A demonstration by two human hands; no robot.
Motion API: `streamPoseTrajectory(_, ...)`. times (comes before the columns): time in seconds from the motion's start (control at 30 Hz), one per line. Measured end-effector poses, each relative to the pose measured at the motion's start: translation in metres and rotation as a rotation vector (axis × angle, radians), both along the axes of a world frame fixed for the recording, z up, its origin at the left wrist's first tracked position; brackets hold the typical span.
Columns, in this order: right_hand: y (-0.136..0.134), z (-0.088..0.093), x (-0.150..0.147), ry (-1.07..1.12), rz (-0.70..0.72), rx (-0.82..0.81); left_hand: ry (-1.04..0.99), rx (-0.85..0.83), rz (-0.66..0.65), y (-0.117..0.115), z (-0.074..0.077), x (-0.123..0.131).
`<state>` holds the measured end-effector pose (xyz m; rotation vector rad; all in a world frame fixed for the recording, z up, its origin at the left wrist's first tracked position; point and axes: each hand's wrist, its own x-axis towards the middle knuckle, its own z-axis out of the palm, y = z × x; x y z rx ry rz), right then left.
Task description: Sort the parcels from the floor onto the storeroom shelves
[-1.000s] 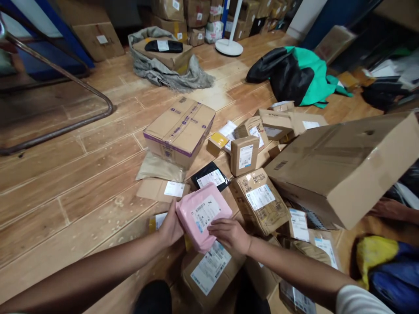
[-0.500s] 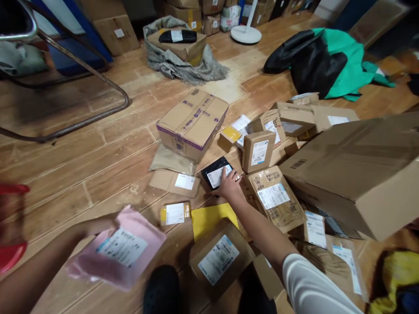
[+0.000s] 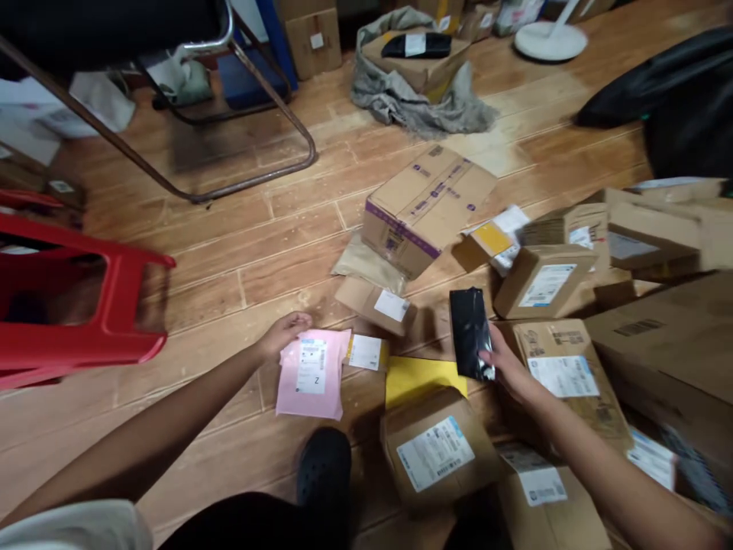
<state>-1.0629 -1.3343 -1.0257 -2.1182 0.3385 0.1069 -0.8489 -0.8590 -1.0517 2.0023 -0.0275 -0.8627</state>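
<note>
Ideally, I judge, the pink packet (image 3: 312,376) lies flat, label up, and the black packet (image 3: 468,328) gets a firm edge hold, clear of the yellow packet (image 3: 424,379). Left hand (image 3: 288,334): loosely curled at the pink packet's top edge; whether it grips, I cannot tell. Right hand (image 3: 511,371): pinching the black packet's lower right edge, packet extending leftward.

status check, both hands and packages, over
Right hand holds black package. Left hand at upper edge of pink package, grip unclear. Yellow envelope between the two in view.
</note>
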Motion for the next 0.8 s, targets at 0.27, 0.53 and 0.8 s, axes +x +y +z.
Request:
streamPoseTrajectory(0.27,0.213,0.049,0.043,-0.177,0.603,-0.253,0.695,-0.545,0.019,0.023,0.048,-0.071)
streamPoseTrajectory(0.53,0.233,-0.055,0.094,0.036,0.653,-0.591,0.313,-0.034,0.305,0.077,-0.015,-0.077)
streamPoseTrajectory(0.8,0.178,-0.029,0.062,-0.042,0.513,-0.447,0.533,-0.178,0.471,0.056,-0.019,-0.092)
